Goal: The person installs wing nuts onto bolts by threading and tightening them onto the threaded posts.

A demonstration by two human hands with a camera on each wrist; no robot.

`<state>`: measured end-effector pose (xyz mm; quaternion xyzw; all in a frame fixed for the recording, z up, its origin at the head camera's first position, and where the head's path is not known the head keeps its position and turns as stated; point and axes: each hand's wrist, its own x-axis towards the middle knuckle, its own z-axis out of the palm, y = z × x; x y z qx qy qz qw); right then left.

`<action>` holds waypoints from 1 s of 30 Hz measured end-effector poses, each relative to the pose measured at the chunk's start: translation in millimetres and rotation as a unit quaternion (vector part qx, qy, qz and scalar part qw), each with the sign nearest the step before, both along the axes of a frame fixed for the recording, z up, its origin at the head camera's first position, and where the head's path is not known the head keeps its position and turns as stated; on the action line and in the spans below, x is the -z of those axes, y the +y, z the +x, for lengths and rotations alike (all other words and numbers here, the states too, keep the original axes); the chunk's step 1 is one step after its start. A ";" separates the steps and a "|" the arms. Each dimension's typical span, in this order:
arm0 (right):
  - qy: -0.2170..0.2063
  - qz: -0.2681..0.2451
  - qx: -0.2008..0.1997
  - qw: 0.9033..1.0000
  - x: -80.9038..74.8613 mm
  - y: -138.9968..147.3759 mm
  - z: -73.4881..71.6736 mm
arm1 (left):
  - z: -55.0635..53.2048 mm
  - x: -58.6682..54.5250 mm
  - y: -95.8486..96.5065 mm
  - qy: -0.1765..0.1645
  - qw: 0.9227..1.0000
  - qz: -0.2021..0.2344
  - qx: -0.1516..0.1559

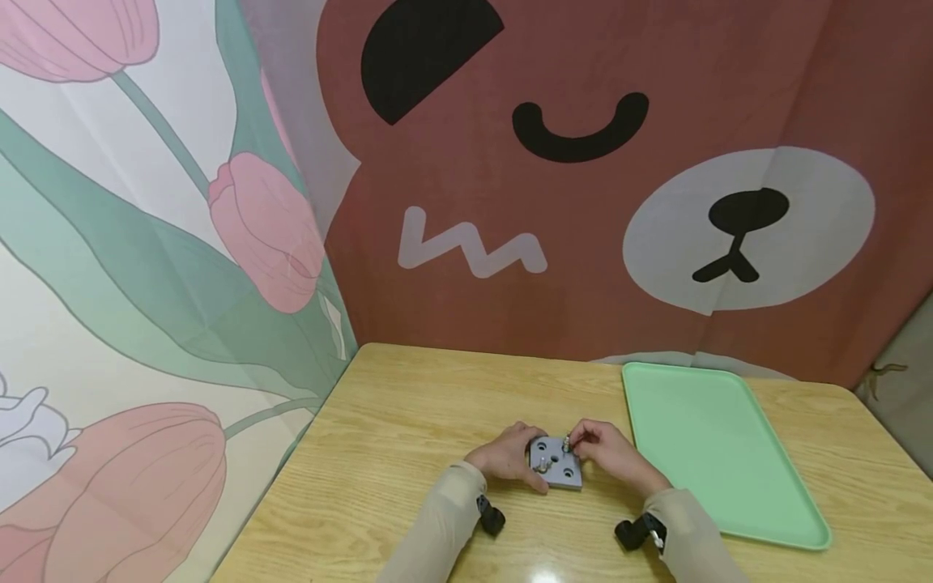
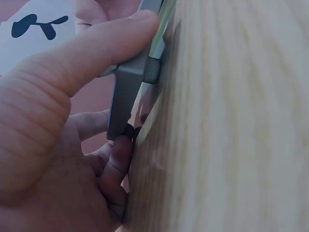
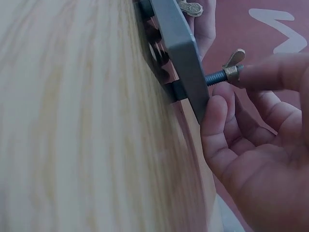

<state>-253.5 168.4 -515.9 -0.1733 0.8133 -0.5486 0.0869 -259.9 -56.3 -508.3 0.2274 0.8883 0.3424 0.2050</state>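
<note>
A grey square metal plate (image 1: 563, 479) with several holes lies low over the table, dark bolt heads showing beneath it in the wrist views. My left hand (image 1: 509, 457) grips its left side, thumb (image 2: 101, 46) along the near edge and fingers curled at the far side. At the far right corner, a threaded bolt (image 3: 215, 78) sticks up through the plate. My right hand (image 1: 607, 453) pinches a brass wing nut (image 3: 232, 72) at the bolt's upper end. Another wing nut (image 3: 191, 8) sits on the plate's near left corner.
A light green tray (image 1: 729, 453) lies to the right of my right hand on the wood-grain table (image 1: 379, 453). Behind the table hangs a brown bear-print cloth (image 1: 466, 316), with a tulip-print cloth (image 1: 146, 267) at the left.
</note>
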 end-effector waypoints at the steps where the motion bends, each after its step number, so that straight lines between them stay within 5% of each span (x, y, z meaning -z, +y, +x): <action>1: 0.003 0.007 0.004 1.000 0.3 -0.5 -0.2 | 0.2 -0.4 0.0 -0.001 1.000 0.000 0.000; 15: 0.023 0.049 0.035 0.998 4.8 -6.4 -2.6 | -1.0 0.8 -1.4 0.002 1.000 -0.002 0.005; 22: -0.021 0.000 0.055 0.998 1.3 -7.0 -0.6 | -1.1 0.2 -1.0 0.008 1.000 0.000 0.005; 30: -0.004 0.010 0.029 1.000 3.8 -3.7 -0.3 | -0.6 2.1 0.3 0.005 1.000 -0.001 0.000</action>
